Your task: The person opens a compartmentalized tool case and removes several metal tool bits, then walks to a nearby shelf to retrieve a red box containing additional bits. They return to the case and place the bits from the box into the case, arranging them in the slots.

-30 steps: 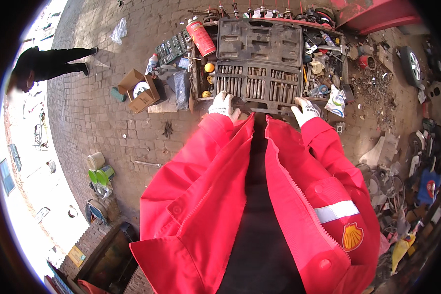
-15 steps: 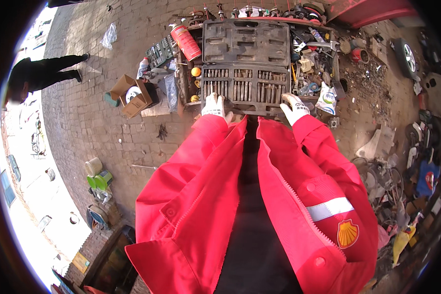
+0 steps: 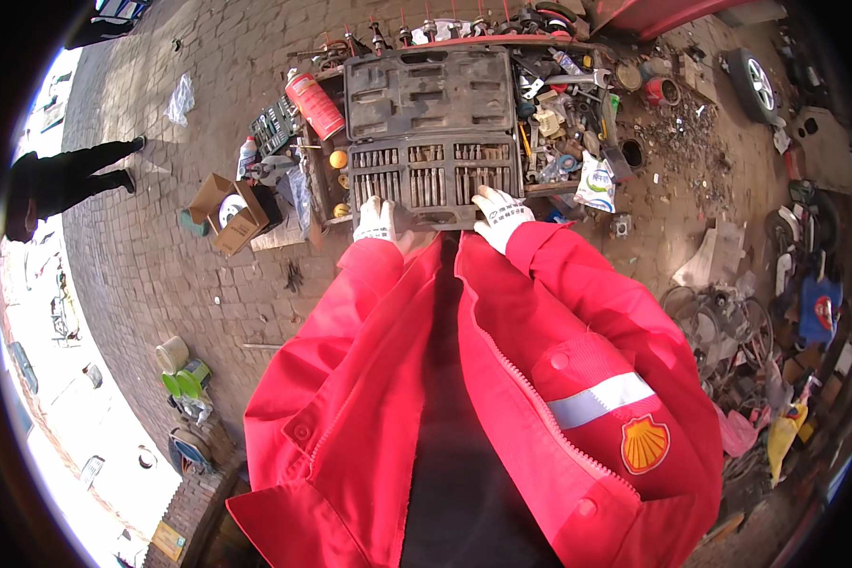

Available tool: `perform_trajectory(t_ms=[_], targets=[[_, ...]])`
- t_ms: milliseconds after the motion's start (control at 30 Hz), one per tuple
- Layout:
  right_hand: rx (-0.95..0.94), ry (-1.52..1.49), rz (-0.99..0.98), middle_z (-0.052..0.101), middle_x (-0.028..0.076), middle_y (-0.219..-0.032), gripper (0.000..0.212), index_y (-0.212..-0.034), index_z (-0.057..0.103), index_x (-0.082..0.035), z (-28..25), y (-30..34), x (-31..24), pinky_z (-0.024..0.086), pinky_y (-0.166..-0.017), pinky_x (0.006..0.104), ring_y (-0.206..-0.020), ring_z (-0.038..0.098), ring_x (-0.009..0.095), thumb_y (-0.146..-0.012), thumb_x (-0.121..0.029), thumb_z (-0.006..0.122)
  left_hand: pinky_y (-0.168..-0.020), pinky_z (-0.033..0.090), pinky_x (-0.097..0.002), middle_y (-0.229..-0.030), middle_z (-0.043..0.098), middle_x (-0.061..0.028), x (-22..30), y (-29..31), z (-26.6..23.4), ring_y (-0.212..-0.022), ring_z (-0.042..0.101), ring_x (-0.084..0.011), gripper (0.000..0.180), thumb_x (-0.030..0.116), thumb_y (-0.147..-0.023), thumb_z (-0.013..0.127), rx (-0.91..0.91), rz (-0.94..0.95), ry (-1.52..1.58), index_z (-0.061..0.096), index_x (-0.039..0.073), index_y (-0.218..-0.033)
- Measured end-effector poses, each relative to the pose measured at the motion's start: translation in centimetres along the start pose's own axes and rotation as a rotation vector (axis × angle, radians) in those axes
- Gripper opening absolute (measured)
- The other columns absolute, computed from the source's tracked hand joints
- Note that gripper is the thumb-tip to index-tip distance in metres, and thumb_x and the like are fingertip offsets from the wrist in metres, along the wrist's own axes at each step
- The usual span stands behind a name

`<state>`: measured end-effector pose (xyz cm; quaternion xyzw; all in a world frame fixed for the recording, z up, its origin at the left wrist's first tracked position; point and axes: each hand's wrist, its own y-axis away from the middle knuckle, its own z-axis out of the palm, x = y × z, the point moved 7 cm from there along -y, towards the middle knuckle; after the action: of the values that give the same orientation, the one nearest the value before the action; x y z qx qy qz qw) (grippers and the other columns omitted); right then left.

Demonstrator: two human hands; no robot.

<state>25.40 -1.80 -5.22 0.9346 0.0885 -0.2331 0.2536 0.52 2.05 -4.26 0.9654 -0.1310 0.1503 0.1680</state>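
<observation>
An open black tool case [image 3: 433,216] lies across the bench, its lid [image 3: 430,95] folded back away from me. Rows of metal screwdriver bits [image 3: 428,186], short and long, fill the near half. My left hand [image 3: 376,221], in a white glove, grips the near left corner of the case with its fingers over the rim. My right hand [image 3: 504,216], gloved the same, holds the near edge close to the right corner. Both thumbs are partly hidden. Red sleeves cover both forearms.
Left of the case are a red spray can [image 3: 314,106], an orange ball [image 3: 338,159] and a green socket set [image 3: 275,127]. Wrenches [image 3: 592,79] and loose parts crowd its right, with a white bag [image 3: 594,184]. A cardboard box [image 3: 229,216] sits left; a person [image 3: 66,185] stands farther off.
The bench and case sit farther left in the view. My right hand has moved inward from the case's right side onto its near edge; my left hand stays at the left corner.
</observation>
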Motion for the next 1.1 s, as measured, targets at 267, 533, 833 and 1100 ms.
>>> perform_trajectory(t_ms=[267,533,833,1100], targets=[[0.122,0.003,-0.115,0.047,0.013,-0.147,0.054,-0.137,0.053,-0.01,-1.7,-0.5,-1.9,0.037,-0.113,0.044,-0.136,0.043,0.032,-0.089,-0.031,0.061,-0.109,0.039,-0.0495,-0.145,0.039,-0.0266,0.0,0.1,0.1,-0.134,0.039,-0.0432,0.076,0.036,-0.071,0.077,0.0,0.006,0.003,0.049,0.004,-0.134],[0.05,0.054,-0.142,0.046,0.012,-0.148,0.052,-0.136,0.053,-0.01,-0.9,-1.1,-3.3,0.038,-0.112,0.0441,-0.134,0.045,0.032,-0.089,-0.03,0.061,-0.11,0.039,-0.05,-0.143,0.041,-0.0267,0.0,0.2,-0.1,-0.135,0.039,-0.0425,0.075,0.036,-0.071,0.077,-0.001,-0.008,0.012,0.05,0.004,-0.133],[0.16,0.01,-0.074,0.049,0.013,-0.147,0.051,-0.135,0.055,-0.01,-2.3,-1.2,-1.6,0.037,-0.113,0.0447,-0.135,0.045,0.033,-0.088,-0.03,0.061,-0.11,0.038,-0.0501,-0.145,0.039,-0.0263,-0.1,0.1,0.1,-0.136,0.037,-0.0432,0.076,0.035,-0.071,0.078,-0.007,-0.006,0.032,0.049,0.004,-0.134],[0.255,-0.068,0.049,0.047,0.011,-0.148,0.053,-0.137,0.053,-0.012,-3.5,-1.6,0.6,0.036,-0.113,0.0441,-0.136,0.044,0.03,-0.089,-0.033,0.063,-0.111,0.037,-0.0505,-0.145,0.039,-0.0283,-0.2,0.1,-0.1,-0.135,0.037,-0.0443,0.076,0.033,-0.07,0.078,-0.022,0.003,0.051,0.05,0.003,-0.134]])
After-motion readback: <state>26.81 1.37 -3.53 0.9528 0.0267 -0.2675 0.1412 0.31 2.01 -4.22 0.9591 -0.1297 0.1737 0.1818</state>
